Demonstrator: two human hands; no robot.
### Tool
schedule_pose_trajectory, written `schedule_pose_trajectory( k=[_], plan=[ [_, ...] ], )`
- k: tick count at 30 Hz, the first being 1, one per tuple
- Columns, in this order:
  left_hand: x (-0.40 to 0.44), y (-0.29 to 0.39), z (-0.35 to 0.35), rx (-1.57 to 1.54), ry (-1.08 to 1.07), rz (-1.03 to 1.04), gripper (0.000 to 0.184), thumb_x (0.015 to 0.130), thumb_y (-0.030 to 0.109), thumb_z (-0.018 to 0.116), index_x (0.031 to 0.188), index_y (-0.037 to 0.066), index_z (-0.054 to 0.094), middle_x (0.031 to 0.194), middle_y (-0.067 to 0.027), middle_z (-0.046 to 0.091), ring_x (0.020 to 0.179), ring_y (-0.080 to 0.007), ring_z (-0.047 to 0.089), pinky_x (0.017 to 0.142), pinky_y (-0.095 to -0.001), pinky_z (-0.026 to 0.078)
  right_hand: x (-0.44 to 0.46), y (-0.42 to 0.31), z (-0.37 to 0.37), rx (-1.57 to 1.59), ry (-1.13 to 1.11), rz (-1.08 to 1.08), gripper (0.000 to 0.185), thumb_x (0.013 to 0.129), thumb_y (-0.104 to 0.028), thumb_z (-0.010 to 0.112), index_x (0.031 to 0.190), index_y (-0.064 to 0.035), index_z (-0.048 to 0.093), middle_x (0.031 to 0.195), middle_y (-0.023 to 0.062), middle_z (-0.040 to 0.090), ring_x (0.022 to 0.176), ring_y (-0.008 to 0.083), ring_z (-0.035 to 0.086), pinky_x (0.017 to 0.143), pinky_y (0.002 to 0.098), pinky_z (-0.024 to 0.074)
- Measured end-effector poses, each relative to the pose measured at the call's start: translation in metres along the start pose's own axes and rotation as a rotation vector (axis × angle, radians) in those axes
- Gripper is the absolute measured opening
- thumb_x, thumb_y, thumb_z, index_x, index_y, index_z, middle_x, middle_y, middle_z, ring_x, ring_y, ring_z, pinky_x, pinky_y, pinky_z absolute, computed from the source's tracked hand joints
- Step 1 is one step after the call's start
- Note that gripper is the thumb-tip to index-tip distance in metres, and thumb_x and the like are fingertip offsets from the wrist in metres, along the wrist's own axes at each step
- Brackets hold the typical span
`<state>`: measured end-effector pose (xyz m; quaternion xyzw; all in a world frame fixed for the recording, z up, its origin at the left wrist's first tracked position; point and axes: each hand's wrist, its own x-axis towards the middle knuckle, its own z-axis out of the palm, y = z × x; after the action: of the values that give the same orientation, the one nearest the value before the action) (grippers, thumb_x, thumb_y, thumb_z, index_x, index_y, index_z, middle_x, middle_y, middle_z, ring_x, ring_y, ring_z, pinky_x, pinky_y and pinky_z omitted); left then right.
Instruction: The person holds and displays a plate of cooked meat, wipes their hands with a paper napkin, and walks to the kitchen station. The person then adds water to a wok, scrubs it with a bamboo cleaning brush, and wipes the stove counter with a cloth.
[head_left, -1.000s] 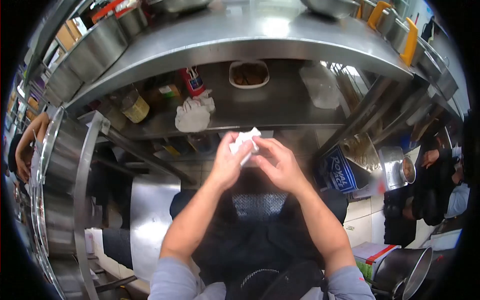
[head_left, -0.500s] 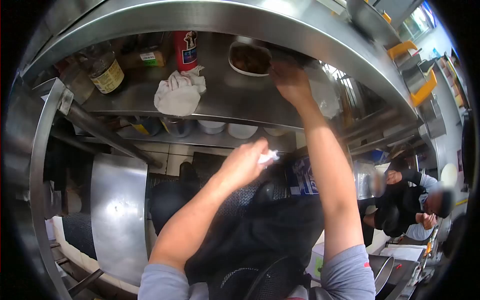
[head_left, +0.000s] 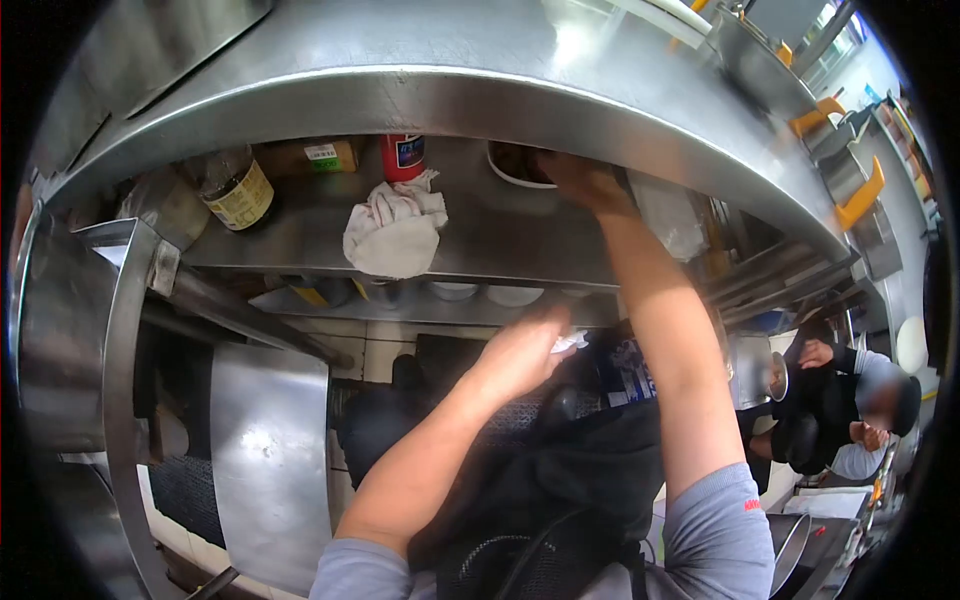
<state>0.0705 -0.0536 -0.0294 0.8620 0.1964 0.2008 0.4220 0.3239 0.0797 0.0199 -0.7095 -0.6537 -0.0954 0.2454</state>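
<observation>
My left hand (head_left: 525, 350) is closed around a crumpled white tissue (head_left: 570, 342), below the edge of the steel shelf (head_left: 480, 235). Up on that shelf, my right hand (head_left: 582, 182) reaches to the right rim of a white dish (head_left: 520, 180) with dark brown food in it. The upper counter edge cuts off part of the dish, and the fingers of my right hand are dim, so their grip cannot be made out. A white cloth (head_left: 395, 235) lies on the shelf to the left, in front of a red bottle (head_left: 403, 157).
A labelled jar (head_left: 238, 192) and a cardboard box (head_left: 305, 157) stand on the shelf's left. Clear plastic (head_left: 668, 218) lies at its right. White bowls (head_left: 514, 295) sit on a lower shelf. Another person (head_left: 850, 410) is at the far right, beyond metal pots.
My hands have parted; the right one moved up from the tissue to the dish, while the left kept the tissue. The view has shifted, and the counter edge now covers more of the dish.
</observation>
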Motion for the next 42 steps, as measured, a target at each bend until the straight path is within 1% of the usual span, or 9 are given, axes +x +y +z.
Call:
schedule_pose_trajectory(
  k=[4, 6, 24, 27, 31, 34, 36, 39, 42],
  plan=[
    [-0.005, 0.002, -0.005, -0.009, -0.031, -0.010, 0.031, 0.092, 0.021, 0.076, 0.104, 0.001, 0.056, 0.098, -0.0225, 0.071, 0.097, -0.0450, 0.069, 0.078, -0.0523, 0.053, -0.011, 0.032, 0.011, 0.187, 0.200, -0.199, 0.043, 0.097, -0.033, 0.069, 0.132, -0.0079, 0.065, 0.132, 0.0200, 0.065, 0.126, 0.0373, 0.059, 0.107, 0.0468, 0.0457],
    [-0.009, 0.002, -0.007, -0.009, -0.034, -0.009, 0.031, 0.092, 0.021, 0.076, 0.104, 0.001, 0.056, 0.099, -0.0226, 0.072, 0.097, -0.0449, 0.069, 0.078, -0.0523, 0.053, -0.015, 0.022, -0.004, 0.170, 0.078, 0.288, 0.048, 0.100, -0.037, 0.068, 0.134, -0.0043, 0.062, 0.135, 0.0179, 0.064, 0.128, 0.0347, 0.057, 0.108, 0.0450, 0.0441],
    [-0.007, -0.002, -0.001, 0.026, -0.048, -0.005, 0.033, 0.092, 0.026, 0.076, 0.102, 0.001, 0.056, 0.092, -0.0246, 0.069, 0.092, -0.0466, 0.068, 0.075, -0.0528, 0.052, -0.029, 0.032, -0.004, 0.279, 0.267, -0.088, 0.041, 0.094, -0.025, 0.076, 0.125, 0.0007, 0.067, 0.124, 0.0170, 0.070, 0.117, 0.0318, 0.064, 0.103, 0.0426, 0.0482],
    [-0.005, -0.003, 0.001, 0.027, -0.042, 0.003, 0.033, 0.092, 0.025, 0.077, 0.101, 0.001, 0.056, 0.091, -0.0246, 0.069, 0.091, -0.0465, 0.068, 0.075, -0.0524, 0.051, -0.034, 0.029, -0.008, 0.455, 0.177, 0.114, 0.046, 0.094, -0.026, 0.075, 0.130, 0.0003, 0.065, 0.129, 0.0177, 0.068, 0.122, 0.0313, 0.062, 0.105, 0.0425, 0.0470],
    [-0.004, -0.001, 0.003, 0.045, -0.056, -0.012, 0.032, 0.091, 0.023, 0.078, 0.098, 0.000, 0.056, 0.089, -0.0248, 0.068, 0.090, -0.0460, 0.068, 0.074, -0.0519, 0.051, -0.037, 0.026, -0.004, 0.471, 0.208, 0.056, 0.049, 0.097, -0.029, 0.073, 0.135, -0.0004, 0.062, 0.133, 0.0181, 0.065, 0.125, 0.0310, 0.060, 0.107, 0.0423, 0.0461],
    [-0.003, -0.001, 0.004, 0.043, -0.065, -0.009, 0.032, 0.090, 0.023, 0.078, 0.098, 0.000, 0.057, 0.088, -0.0246, 0.068, 0.090, -0.0457, 0.068, 0.074, -0.0519, 0.051, -0.030, 0.042, 0.011, 0.339, 0.276, 0.095, 0.045, 0.099, -0.031, 0.069, 0.131, -0.0002, 0.063, 0.131, 0.0173, 0.066, 0.123, 0.0309, 0.060, 0.104, 0.0435, 0.0470],
    [-0.002, -0.002, 0.005, 0.047, -0.067, 0.001, 0.032, 0.090, 0.023, 0.078, 0.098, 0.000, 0.057, 0.088, -0.0244, 0.068, 0.089, -0.0456, 0.068, 0.074, -0.0518, 0.051, -0.023, 0.057, 0.019, -0.145, 0.282, -0.151, 0.038, 0.101, -0.030, 0.066, 0.124, 0.0000, 0.064, 0.123, 0.0160, 0.068, 0.116, 0.0301, 0.062, 0.100, 0.0441, 0.0485],
    [-0.002, -0.003, 0.005, 0.054, -0.068, 0.012, 0.032, 0.090, 0.023, 0.078, 0.099, 0.000, 0.057, 0.089, -0.0240, 0.069, 0.090, -0.0454, 0.068, 0.075, -0.0515, 0.051, -0.031, 0.055, 0.015, 0.295, 0.170, 0.043, 0.043, 0.106, -0.031, 0.057, 0.138, -0.0021, 0.058, 0.140, 0.0155, 0.061, 0.133, 0.0365, 0.053, 0.114, 0.0463, 0.0374],
    [-0.003, -0.004, 0.006, 0.060, -0.066, 0.018, 0.032, 0.090, 0.023, 0.078, 0.099, 0.000, 0.057, 0.090, -0.0238, 0.069, 0.090, -0.0451, 0.068, 0.075, -0.0511, 0.052, -0.032, 0.055, 0.014, 0.264, 0.178, 0.101, 0.043, 0.104, -0.032, 0.059, 0.136, -0.0025, 0.060, 0.138, 0.0169, 0.062, 0.132, 0.0368, 0.053, 0.113, 0.0473, 0.0381]
  ],
)
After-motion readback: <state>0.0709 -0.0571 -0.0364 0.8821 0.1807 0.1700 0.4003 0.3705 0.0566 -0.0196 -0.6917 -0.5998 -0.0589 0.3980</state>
